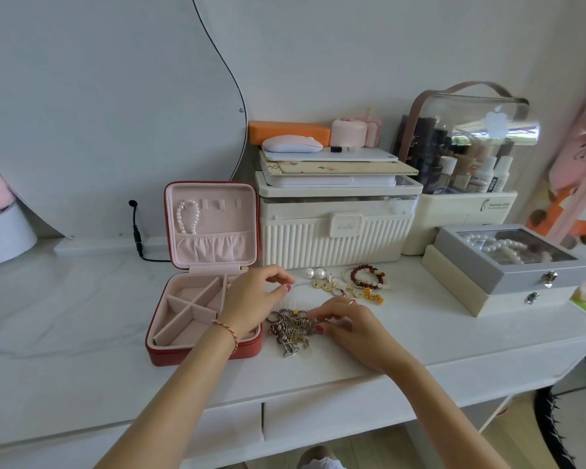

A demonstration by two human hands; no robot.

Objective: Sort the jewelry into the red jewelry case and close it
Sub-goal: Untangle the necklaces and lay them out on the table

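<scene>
Big white vanity table (82, 299) takes up most of the view, with a cream ribbed storage box (335, 231) at the back and a grey glass-top box (508, 269) full of pearls off to the right. The red jewelry case (203, 346) sits open left of centre, lid up. A pearl bracelet (187, 216) already hangs in the lid, but the pink divided compartments that show look bare.

Right next to the case there's a tangled pile of silver chains (291, 328). The right hand (349, 323) is down on it, fingertips curled into the links, so it looks like it's pinching a piece out. The left hand (254, 296) hovers over the case's right edge with thumb and forefinger pinched together near a clear hair comb (293, 301); can't honestly tell if it's holding anything.

Further back: two big pearl earrings (315, 273), red and pink bead bracelets (366, 275), plus little gold rings and charms (339, 289).

What worries me: that chain pile is knotted, so lifting one piece probably drags the whole clump and could sweep the small gold bits around or off the front edge. Also, anything left draped over the case rim will jam the lid when closing.
</scene>
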